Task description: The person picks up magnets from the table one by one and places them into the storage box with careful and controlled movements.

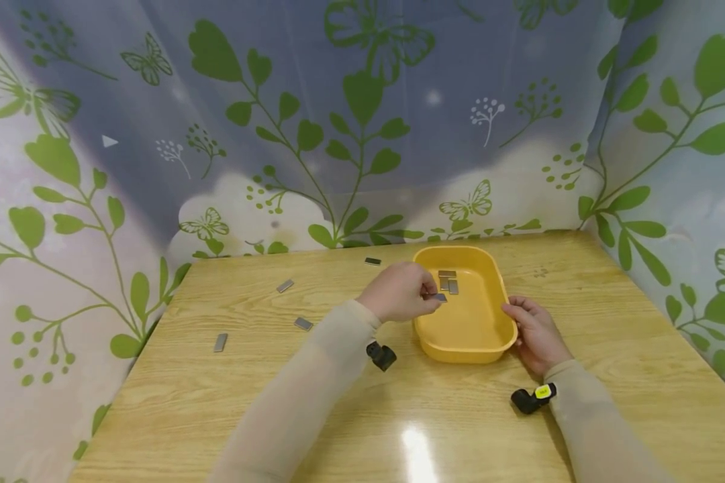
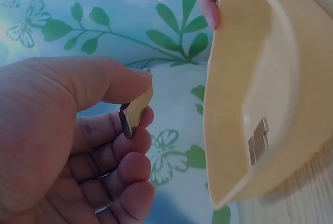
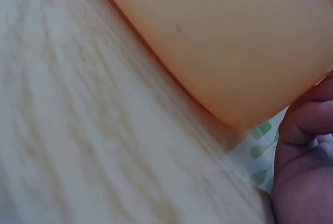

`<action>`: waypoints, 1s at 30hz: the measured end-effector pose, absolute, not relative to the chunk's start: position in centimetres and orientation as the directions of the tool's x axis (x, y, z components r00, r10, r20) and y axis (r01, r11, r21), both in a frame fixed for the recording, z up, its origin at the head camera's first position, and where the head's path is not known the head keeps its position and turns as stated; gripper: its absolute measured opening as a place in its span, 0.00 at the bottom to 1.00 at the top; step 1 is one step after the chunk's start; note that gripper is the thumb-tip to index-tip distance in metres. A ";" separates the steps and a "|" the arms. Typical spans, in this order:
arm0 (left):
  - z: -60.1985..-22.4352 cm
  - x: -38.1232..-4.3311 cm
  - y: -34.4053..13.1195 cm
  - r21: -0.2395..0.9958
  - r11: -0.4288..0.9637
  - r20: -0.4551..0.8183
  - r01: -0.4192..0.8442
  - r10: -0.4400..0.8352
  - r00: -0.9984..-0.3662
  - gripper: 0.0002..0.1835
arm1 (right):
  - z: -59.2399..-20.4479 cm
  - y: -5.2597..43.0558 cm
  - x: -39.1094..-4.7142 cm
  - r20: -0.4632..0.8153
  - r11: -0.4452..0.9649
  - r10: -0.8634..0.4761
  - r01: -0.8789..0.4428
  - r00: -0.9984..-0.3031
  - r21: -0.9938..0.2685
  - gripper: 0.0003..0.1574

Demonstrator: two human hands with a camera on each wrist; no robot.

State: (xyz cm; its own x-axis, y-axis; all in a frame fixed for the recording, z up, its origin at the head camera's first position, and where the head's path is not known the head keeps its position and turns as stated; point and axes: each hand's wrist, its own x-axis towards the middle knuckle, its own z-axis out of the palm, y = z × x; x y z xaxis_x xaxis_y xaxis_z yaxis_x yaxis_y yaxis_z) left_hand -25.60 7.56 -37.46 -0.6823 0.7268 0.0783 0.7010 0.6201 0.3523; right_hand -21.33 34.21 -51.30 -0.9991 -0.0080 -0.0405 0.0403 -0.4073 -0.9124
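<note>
A person's left hand (image 1: 401, 292) pinches one small, flat metal piece (image 2: 136, 110) between thumb and forefinger, the gap between them closed down to the piece's edges, the other fingers curled below. In the head view the piece shows against the inside of a yellow tub (image 1: 459, 329); its height over the tub's floor cannot be told.

The right hand (image 1: 536, 335) grips the tub by its right rim, thumb at the top edge and curled fingers against the outer wall.

The left hand stands in front of part of the tub's left rim, hiding it. Three metal pieces (image 1: 454, 287) lie close together on the tub's floor, toward the far end. Four loose pieces (image 1: 303, 324) lie well apart on the wooden table (image 1: 175, 416), all left of the tub; the farthest, near the back edge, looks darkest. That makes eight in view.

Two black wrist devices (image 1: 382, 357), one per wrist, sit below two pale sleeves; the right one bears a yellow label (image 1: 544, 392). Behind, a curtain (image 1: 362, 168) printed with green leaves and butterflies meets the table's back edge.
</note>
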 end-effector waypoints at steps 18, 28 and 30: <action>-37.9 -28.6 12.5 0.357 0.622 -0.005 0.697 0.747 -0.665 0.13 | -51.2 34.1 -21.7 -0.046 -0.374 -0.014 0.048 -0.999 -0.926 0.12; -38.2 -29.3 15.6 0.316 0.682 -0.133 0.660 0.721 -0.681 0.15 | -51.2 34.1 -21.3 -0.052 -0.370 -0.001 0.048 -0.999 -0.928 0.17; -38.6 -29.7 16.2 0.305 0.706 -0.153 0.639 0.699 -0.699 0.17 | -51.3 34.1 -21.3 -0.048 -0.367 -0.001 0.045 -0.999 -0.929 0.17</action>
State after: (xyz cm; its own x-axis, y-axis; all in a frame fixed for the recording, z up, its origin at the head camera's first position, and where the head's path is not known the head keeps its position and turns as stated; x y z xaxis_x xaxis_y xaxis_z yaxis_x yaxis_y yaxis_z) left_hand -29.72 16.22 -38.63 -0.6988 0.6986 -0.1534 0.6389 0.7061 0.3053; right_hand -21.32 34.15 -51.27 -0.9988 -0.0008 -0.0485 0.0454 -0.3667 -0.9292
